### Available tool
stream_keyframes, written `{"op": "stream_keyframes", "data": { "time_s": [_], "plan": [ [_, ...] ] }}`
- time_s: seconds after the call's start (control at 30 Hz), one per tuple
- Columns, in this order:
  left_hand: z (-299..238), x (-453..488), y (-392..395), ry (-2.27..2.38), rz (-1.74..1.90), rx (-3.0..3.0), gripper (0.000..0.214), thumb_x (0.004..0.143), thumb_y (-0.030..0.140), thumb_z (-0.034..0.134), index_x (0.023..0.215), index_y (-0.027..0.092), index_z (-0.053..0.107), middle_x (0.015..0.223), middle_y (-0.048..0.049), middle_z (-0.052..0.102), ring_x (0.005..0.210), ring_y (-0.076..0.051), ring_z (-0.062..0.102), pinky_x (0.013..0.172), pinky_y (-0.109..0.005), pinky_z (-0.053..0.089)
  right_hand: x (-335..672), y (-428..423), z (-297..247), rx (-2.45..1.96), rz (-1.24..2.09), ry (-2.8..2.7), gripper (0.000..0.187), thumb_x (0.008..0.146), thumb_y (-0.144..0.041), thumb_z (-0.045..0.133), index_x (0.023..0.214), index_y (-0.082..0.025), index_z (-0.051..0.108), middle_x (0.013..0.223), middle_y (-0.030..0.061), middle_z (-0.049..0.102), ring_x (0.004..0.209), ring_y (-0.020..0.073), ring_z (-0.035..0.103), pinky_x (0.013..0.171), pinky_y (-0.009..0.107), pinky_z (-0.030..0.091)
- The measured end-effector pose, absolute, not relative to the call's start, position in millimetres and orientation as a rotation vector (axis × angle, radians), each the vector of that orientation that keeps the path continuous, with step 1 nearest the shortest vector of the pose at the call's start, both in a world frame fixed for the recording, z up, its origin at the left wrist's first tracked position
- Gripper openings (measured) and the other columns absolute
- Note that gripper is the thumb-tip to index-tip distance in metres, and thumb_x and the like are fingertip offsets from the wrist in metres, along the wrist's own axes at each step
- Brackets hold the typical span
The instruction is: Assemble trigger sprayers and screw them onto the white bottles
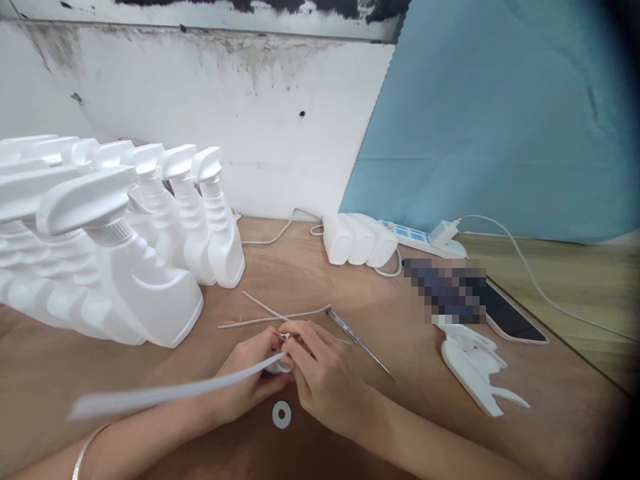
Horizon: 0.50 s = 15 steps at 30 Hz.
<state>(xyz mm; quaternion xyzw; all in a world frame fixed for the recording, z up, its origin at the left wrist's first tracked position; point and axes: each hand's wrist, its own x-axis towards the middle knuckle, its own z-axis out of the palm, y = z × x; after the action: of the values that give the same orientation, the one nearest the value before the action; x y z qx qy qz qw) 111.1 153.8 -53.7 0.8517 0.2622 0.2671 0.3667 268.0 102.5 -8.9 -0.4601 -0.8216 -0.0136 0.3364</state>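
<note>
My left hand point(250, 367) is closed around a small white ridged part point(279, 365), which looks like a spray head's collar and is mostly covered by fingers. Against it, my right hand point(323, 373) pinches the near end of a white dip tube point(200, 389). The tube runs out to the lower left over my left forearm, its far end blurred. Just below my hands lies a flat white ring washer point(275, 415). Beyond my fingers, thin white tubes point(265, 319) lie crossed on the table. A screwdriver point(356, 339) with a slim metal shaft rests beside my right hand.
White spray bottles point(150, 293) stand in rows at left. A loose white trigger sprayer point(470, 370) lies at right, near a phone point(510, 313). Several white bottles point(357, 240) lie at the back beside a power strip point(413, 235) with cables on the wooden table point(285, 267).
</note>
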Motion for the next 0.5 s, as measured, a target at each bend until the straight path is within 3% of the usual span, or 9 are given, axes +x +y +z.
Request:
{"op": "stream_keyframes", "data": {
  "time_s": [0.23,0.5],
  "plan": [
    [-49,112,152,0.646,0.681,2.242,0.014,0.081,0.030,0.052,0.082,0.017,0.046,0.081,-0.0013,0.050,0.067,-0.012,0.048,0.059,-0.021,0.039,270,105,-11,-1.186,0.193,-2.097,0.019,0.081,-0.006,0.035,0.075,-0.018,0.048,0.078,0.0054,0.055,0.076,0.0158,0.051,0.065,0.027,0.043],
    [-54,112,154,0.657,0.695,2.209,0.017,0.080,0.029,0.054,0.083,0.018,0.041,0.077,0.0010,0.051,0.062,-0.010,0.046,0.058,-0.020,0.038,281,108,-24,-1.130,0.325,-2.050,0.006,0.082,-0.016,0.041,0.081,-0.018,0.046,0.083,0.0052,0.054,0.078,0.0149,0.052,0.069,0.027,0.044]
  ]
}}
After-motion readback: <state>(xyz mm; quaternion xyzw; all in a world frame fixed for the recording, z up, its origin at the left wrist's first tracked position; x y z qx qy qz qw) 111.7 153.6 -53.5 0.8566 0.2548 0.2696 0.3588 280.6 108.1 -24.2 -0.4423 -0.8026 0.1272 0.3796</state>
